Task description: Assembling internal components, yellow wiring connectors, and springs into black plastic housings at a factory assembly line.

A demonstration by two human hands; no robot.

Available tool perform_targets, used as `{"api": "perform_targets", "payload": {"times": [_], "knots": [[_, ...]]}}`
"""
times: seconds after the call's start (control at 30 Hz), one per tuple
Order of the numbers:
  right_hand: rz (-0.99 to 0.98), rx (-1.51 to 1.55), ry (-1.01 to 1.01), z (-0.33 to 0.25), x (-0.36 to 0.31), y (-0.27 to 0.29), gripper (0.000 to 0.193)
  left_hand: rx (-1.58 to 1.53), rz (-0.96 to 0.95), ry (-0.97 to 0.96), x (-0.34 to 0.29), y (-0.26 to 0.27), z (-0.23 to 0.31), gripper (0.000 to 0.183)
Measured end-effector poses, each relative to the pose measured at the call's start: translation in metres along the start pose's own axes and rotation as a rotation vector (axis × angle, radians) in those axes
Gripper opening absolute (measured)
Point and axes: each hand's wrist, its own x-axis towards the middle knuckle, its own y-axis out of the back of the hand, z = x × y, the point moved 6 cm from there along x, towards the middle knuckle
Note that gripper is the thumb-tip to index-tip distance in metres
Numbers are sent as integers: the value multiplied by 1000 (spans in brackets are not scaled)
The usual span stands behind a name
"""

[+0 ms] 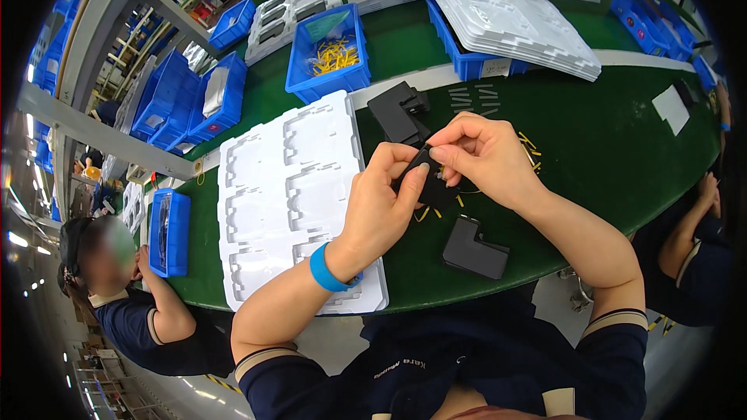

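My left hand grips a small black plastic part between thumb and fingers, above the green table. At the top edge of that part my right hand is closed in a pinch. Whatever sits between its fingertips is too small to make out. Near me lies an L-shaped black housing. Beyond my hands rest more black housings, partly overlapping. Several yellow strips are scattered beside and under my hands. Short dark strips lie in rows farther back.
To my left lies a white moulded tray, its near edge under my left forearm. A blue bin of yellow pieces stands behind it. Stacked clear trays lean over another blue bin. A co-worker sits at the left.
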Motion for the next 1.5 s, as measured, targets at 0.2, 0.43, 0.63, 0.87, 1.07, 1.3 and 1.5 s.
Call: {"api": "perform_targets", "payload": {"times": [0.2,0.43,0.63,0.87,1.07,1.3,1.5], "knots": [[-112,51,-122,5,3,-2,15,39,31,-121,-1,5,5,23],[-112,47,-113,8,4,-1,15,22,-2,-152,0,2,3,29],[-147,293,-275,22,9,2,30,-177,-109,41,2,4,1,30],[-197,242,-250,30,12,-1,29,-193,-82,51,4,5,-5,30],[-163,29,-131,23,9,-3,20,-80,-32,-7,2,5,-3,29],[-170,-177,-3,8,10,4,17,7,-62,-34,8,7,-3,27],[-207,-582,67,1,26,95,9,-238,-256,189,32,58,10,38]]}}
